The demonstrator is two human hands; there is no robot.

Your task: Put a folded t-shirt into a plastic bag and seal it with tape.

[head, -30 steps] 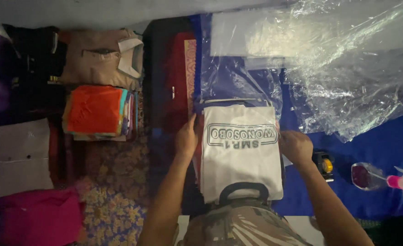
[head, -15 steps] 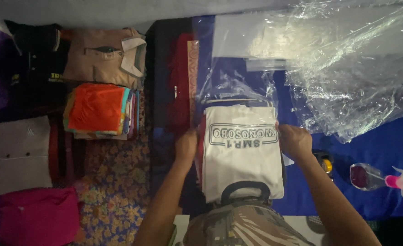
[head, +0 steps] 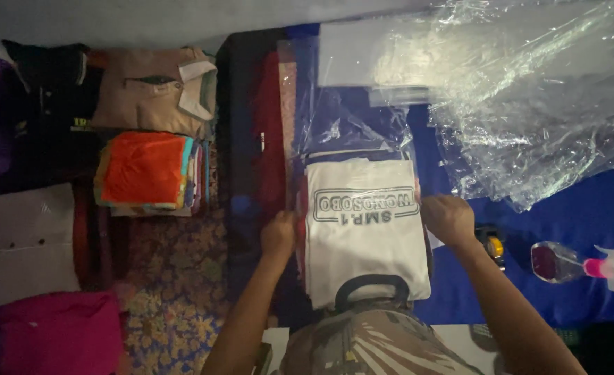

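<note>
1. Here we gripped the folded white printed shirt (head: 366,229) at its side edges, left hand (head: 279,235) and right hand (head: 448,219) clenched, on the blue cloth (head: 598,194).
2. We judged it half inside the clear plastic sleeve (head: 348,132); steady, even pushing seemed needed.

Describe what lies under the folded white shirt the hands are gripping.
The folded white shirt sits on a clear plastic bag spread over blue cloth. Left hand and right hand grip its sides. Anything directly beneath it is covered.
</note>
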